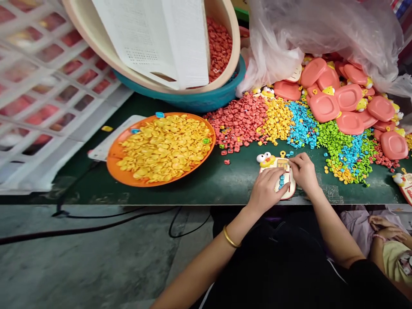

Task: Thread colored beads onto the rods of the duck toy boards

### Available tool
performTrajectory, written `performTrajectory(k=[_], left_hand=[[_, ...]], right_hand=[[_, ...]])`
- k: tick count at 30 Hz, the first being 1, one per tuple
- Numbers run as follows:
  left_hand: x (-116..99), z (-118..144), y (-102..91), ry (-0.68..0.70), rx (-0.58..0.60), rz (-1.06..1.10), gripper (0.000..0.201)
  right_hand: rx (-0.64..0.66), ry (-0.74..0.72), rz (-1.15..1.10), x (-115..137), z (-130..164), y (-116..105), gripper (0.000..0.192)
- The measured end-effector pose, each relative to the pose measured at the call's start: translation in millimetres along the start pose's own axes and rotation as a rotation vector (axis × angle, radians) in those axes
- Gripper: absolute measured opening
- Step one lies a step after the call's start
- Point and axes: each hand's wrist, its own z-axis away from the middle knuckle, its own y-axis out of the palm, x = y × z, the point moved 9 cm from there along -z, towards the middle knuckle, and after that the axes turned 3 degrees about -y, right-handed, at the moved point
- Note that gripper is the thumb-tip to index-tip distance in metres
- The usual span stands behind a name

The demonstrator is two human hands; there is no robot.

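Both hands rest on the duck toy (277,172) at the worktop's (199,180) near edge: left hand (268,188) steadying it, right hand (302,171) pinching its right edge.

Toy (277,175) lies flat, face up, at the table's near edge, lower right of centre in the frame: a cream, duck-themed calculator with a yellow-beaked, big-eyed duck head at its upper left corner, a small yellowish screen at the top and a pink rim along its lower right side. A few blue keys (282,180) sit in a short column on its face, showing in the gap between the two hands. Most of its face is covered by the hands, so the remaining key slots can't be read.
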Motion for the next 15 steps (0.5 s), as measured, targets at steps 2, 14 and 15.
performTrajectory(k=[2,14,15], left_hand=[[-1,1,2.0,0.03,0.023,0.006,0.035],[5,-6,9.0,-0.055,0.149,-0.096,0.044],[6,-5,8.7,-0.071,0.145,-0.097,0.044]], right_hand=[[0.023,-0.077,0.07,9,9,1,0.027],[-0.105,0.095,0.33,-94,-47,-77,0.018],[-0.106,0.086,0.32,-90,-45,-76,0.018]])
